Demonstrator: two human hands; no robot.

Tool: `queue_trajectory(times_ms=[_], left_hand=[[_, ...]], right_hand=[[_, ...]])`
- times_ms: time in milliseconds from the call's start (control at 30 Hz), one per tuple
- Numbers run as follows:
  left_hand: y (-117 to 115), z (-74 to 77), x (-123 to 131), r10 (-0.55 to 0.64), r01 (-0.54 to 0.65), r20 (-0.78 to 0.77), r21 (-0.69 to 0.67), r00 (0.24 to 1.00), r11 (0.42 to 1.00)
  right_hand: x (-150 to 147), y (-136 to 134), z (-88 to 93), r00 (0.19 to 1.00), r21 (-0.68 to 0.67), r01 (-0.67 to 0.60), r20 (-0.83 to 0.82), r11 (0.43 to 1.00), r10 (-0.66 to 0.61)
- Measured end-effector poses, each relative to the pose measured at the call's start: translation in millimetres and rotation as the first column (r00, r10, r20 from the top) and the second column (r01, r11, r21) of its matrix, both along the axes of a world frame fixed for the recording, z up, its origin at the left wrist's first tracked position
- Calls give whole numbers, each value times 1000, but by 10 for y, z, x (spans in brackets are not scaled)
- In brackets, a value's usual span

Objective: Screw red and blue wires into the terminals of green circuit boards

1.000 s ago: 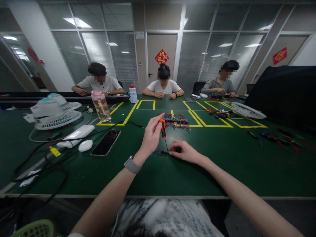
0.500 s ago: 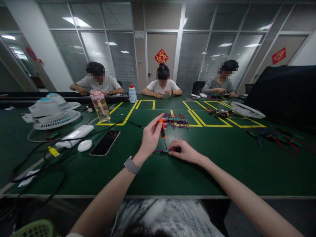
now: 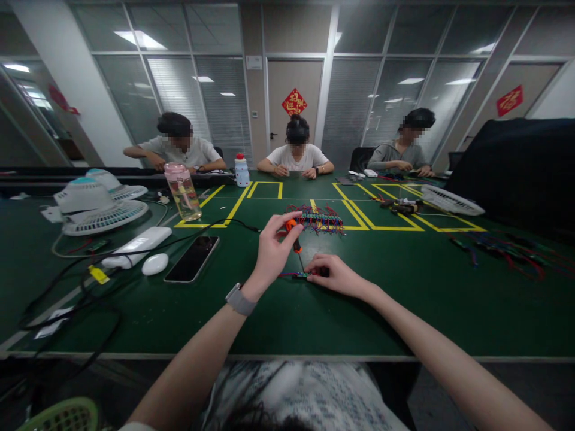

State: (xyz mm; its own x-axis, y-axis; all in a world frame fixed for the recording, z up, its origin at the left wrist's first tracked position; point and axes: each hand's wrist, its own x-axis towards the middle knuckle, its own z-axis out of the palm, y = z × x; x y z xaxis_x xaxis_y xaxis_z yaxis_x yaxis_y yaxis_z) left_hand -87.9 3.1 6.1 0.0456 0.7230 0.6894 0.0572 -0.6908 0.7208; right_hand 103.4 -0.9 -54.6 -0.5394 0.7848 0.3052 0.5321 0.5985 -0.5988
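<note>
My left hand (image 3: 275,250) is closed around the orange and black handle of a screwdriver (image 3: 297,245). The screwdriver leans slightly, and its thin shaft points down to a small green circuit board (image 3: 302,276) on the table. Whether the tip sits in a screw is too small to tell. My right hand (image 3: 331,274) pinches the board's right end, its fingers hiding that part. Red and blue wires leave the board on the left. Just beyond my hands lies a row of several green circuit boards (image 3: 321,219) with red and blue wires.
Left of my hands lie a phone (image 3: 191,259), a white oval case (image 3: 155,264), a white power strip (image 3: 137,247), black cables and a tilted bottle (image 3: 183,193). Fans (image 3: 105,216) stand farther left. More wired boards (image 3: 507,248) lie at right. Three people sit across the green table (image 3: 359,323).
My left hand has shifted its hold slightly on the screwdriver handle. My right hand stays at the board. The person opposite has moved their hands apart.
</note>
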Motion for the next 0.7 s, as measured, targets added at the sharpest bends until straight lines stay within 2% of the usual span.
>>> queue_trajectory(times_ms=[67, 200, 267, 367, 433, 567, 700], left_hand=[[-5, 16, -6, -16, 16, -7, 23, 1000, 1000], [-22, 44, -6, -123, 125, 50, -56, 991, 991], [-23, 41, -8, -99, 102, 42, -61, 994, 993], [-18, 24, -11, -13, 14, -14, 17, 1000, 1000], [-19, 18, -7, -24, 25, -34, 41, 999, 999], [-29, 21, 6, -138, 138, -11, -25, 990, 990], [-30, 15, -3, -39, 42, -68, 53, 997, 998]], right_hand=[[2, 1, -2, 1000, 1, -1, -1, 1000, 1], [-2, -9, 15, 1000, 3, -1, 6, 1000, 1], [-5, -16, 25, 1000, 2, 3, 8, 1000, -3], [-6, -21, 32, 1000, 2, 3, 7, 1000, -3], [-6, -21, 32, 1000, -1, -1, 3, 1000, 1], [-6, -22, 32, 1000, -1, 0, -4, 1000, 0], [-8, -25, 39, 1000, 5, 3, 5, 1000, -3]])
